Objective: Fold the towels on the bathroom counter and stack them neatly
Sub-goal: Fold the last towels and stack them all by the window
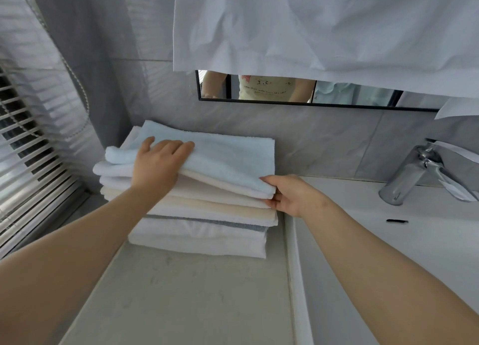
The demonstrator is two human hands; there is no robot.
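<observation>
A stack of several folded towels [207,222], white, cream and one grey-striped, stands on the grey counter [181,292] against the back wall. On top lies a pale blue folded towel [228,158]. My left hand [158,163] rests flat on the blue towel's near left part, fingers straight. My right hand [287,191] pinches the near right corner of the top towels, thumb above and fingers underneath the edge.
A white sink basin [388,241] with a chrome tap [414,173] lies to the right of the stack. Window blinds [23,142] are on the left. A white cloth [324,28] hangs over the mirror [285,90] above the counter.
</observation>
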